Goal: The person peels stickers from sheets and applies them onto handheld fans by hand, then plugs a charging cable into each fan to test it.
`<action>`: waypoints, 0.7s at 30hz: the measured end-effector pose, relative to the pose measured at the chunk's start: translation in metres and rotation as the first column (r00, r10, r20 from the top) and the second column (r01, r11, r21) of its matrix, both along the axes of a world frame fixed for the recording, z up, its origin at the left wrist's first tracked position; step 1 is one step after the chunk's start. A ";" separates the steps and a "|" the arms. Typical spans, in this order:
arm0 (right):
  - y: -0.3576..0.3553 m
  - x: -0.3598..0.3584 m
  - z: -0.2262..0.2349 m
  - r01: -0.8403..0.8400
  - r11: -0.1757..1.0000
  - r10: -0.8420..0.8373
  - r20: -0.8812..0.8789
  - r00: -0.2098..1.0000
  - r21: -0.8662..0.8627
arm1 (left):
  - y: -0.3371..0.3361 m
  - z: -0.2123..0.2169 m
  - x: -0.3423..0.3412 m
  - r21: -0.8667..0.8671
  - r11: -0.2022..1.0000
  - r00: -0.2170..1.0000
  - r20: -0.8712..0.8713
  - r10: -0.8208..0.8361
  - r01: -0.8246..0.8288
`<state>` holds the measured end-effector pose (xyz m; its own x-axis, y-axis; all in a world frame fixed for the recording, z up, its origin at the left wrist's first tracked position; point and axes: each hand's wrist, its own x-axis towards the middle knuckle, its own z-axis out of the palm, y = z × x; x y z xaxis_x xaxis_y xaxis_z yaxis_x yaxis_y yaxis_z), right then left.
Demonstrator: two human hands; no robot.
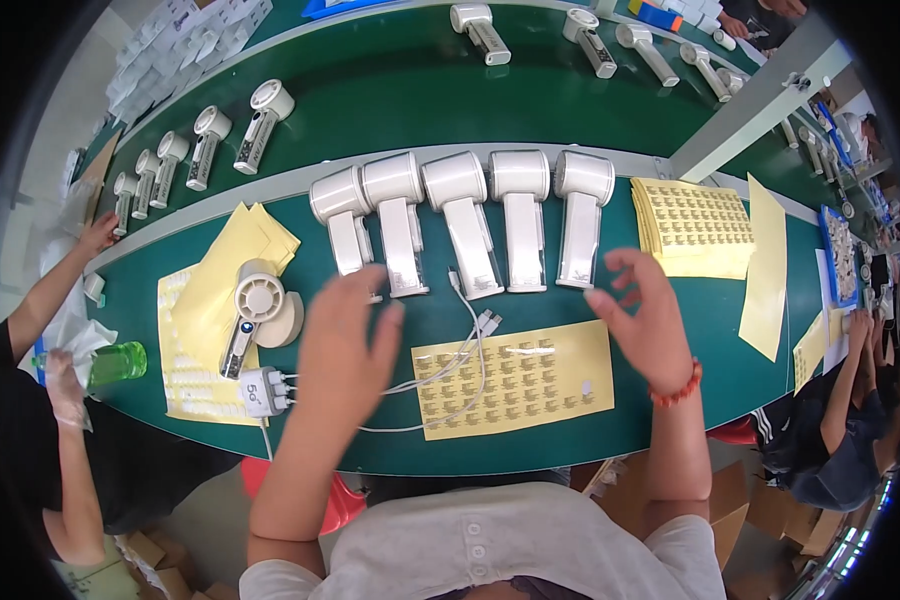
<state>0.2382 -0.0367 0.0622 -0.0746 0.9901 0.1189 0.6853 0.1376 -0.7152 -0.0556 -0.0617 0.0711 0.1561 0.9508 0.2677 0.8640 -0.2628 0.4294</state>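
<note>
5 white handheld fans (465, 215) are laid side by side on the green work surface (530, 90), heads away from the person and handles pointing toward them. The left hand (345, 335) is held over the handle end of the leftmost fan (342, 220), fingers spread and nothing gripped; whether the fingertips touch the handle cannot be told. The right hand (642, 310) hovers just below the handle of the rightmost fan (580, 215), fingers curled loosely and open — nothing is held there either.

Between the hands, white charging cables (465, 350) run from a small white charger block (263, 390) across a yellow sticker sheet (515, 378). A 6th fan (250, 310) lies to the left on more yellow sheets, near the charger.

The fans are judged to be light, rigid plastic with smooth, somewhat slippery shells. The round head looks bulkier, so each is probably best taken around the flat-sided handle, close to the head, where the balance would be kept. The grille and the clear part of the handle appear more delicate and are better left unpressed. The cables are limp and may drag if caught.

Further fans lie across the divider, and other people's arms are seen at both sides.
</note>
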 end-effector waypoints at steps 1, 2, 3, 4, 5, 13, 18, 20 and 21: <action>0.010 0.004 -0.006 0.054 0.998 -0.054 -0.031 0.998 -0.022 | 0.008 -0.002 -0.007 -0.028 0.992 0.991 0.040 0.125 -0.124; 0.022 0.006 -0.012 0.065 0.998 -0.065 -0.003 0.998 -0.002 | 0.015 -0.004 -0.015 -0.023 0.992 0.991 0.029 0.128 -0.127; 0.031 0.003 -0.015 0.056 0.998 -0.056 -0.013 0.998 0.000 | 0.019 -0.010 -0.022 -0.031 0.977 0.977 0.013 0.213 -0.213; 0.038 0.000 -0.017 0.080 0.995 -0.082 -0.027 0.996 -0.059 | 0.025 -0.011 -0.026 -0.037 0.955 0.955 -0.002 0.296 -0.296; 0.042 -0.003 -0.018 0.108 0.987 -0.112 -0.033 0.993 -0.121 | 0.031 -0.011 -0.026 -0.112 0.939 0.945 0.010 0.328 -0.325; 0.043 -0.022 -0.026 0.176 0.980 -0.178 -0.019 0.984 -0.094 | 0.045 -0.021 -0.024 -0.237 0.901 0.928 -0.004 0.373 -0.363; 0.044 -0.014 -0.031 0.171 0.980 -0.176 -0.040 0.984 -0.104 | 0.035 -0.013 -0.018 0.009 0.949 0.949 -0.013 0.315 -0.315; 0.044 -0.010 -0.036 0.161 0.982 -0.168 -0.066 0.984 -0.098 | 0.029 -0.009 -0.015 -0.036 0.943 0.944 0.010 0.330 -0.330; 0.043 -0.009 -0.037 0.144 0.986 -0.152 -0.083 0.985 -0.089 | 0.028 -0.008 -0.014 -0.084 0.938 0.939 0.039 0.341 -0.337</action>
